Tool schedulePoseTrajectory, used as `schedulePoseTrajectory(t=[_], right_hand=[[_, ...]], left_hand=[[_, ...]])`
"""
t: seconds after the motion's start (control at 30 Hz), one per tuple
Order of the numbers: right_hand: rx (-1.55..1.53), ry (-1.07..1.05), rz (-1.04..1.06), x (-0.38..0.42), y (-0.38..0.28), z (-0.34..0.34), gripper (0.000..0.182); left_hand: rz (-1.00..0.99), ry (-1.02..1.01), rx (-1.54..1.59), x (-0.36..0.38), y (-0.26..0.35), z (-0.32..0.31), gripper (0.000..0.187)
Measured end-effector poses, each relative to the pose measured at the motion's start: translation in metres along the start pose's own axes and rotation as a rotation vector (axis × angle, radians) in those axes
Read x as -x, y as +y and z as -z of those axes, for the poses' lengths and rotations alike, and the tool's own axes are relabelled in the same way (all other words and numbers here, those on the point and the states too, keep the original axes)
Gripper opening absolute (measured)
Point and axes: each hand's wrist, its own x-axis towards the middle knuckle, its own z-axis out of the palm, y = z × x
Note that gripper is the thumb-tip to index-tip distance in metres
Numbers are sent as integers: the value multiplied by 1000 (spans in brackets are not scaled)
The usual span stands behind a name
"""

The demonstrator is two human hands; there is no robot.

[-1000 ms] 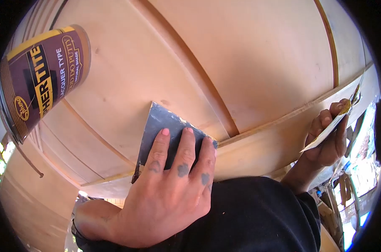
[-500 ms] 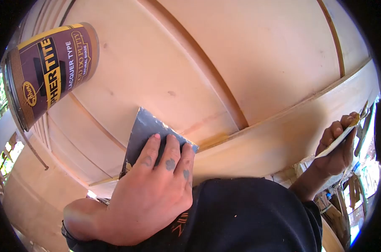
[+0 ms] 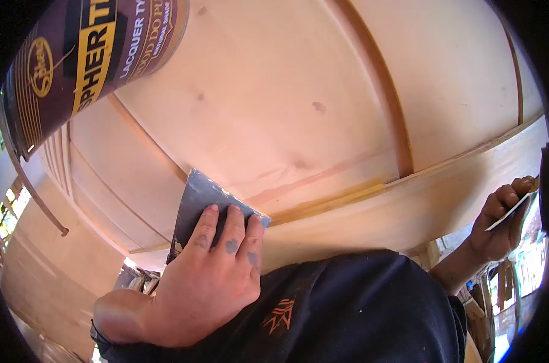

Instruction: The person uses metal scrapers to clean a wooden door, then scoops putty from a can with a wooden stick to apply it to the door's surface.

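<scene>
My left hand [image 3: 205,278] is closed on a dark grey flat putty scraper [image 3: 196,196], with three fingers spread over its face and the thumb hidden. The blade's worn, chipped edge lies by a long joint in the pale wooden panel [image 3: 250,103]. From the blade, a yellowish-brown strip of putty [image 3: 329,204] runs right along that joint. Off to the right, my right hand [image 3: 501,221] grips a thin, white-edged flat plate [image 3: 509,212] with a brownish smear near its upper end.
A maroon and yellow can of lacquer-type wood putty [image 3: 75,66] looms tilted at upper left, very near the camera. A thin bent strip [image 3: 35,196] hangs from it. Raised wooden ribs [image 3: 380,78] cross the panel. A ledge-like wooden board [image 3: 341,230] runs below the joint.
The scraper has moved left along the joint, and a longer strip of putty shows behind it. The view has shifted, so the can sits higher and my right hand farther right.
</scene>
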Motion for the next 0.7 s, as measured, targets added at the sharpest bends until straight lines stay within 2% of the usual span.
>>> schedulePoseTrajectory(t=[0.07,0.23,0.33,0.4,0.43,0.47,0.57,0.7], right_hand=[[-47,2,-21,3,-3,-4,29],[-113,-57,-64,13,11,-27,29],[-2,-98,-63,13,6,-34,28],[-62,-63,-76,12,6,-39,27],[-111,-32,-82,-41,-75,22,27],[-140,-34,-93,-44,-76,22,27],[-139,-99,-128,-52,-79,25,26],[-151,-72,-137,-54,-81,24,26]], left_hand=[[57,13,74,9,-1,-7,34],[5,-6,26,40,-15,-27,35],[5,-12,8,45,-16,-32,36],[-1,20,-19,49,-16,-38,37],[-31,17,-56,-40,3,37,38],[-40,46,-86,-39,3,36,39],[-14,-54,-36,-41,3,47,38],[-37,44,-81,-41,1,40,36]])
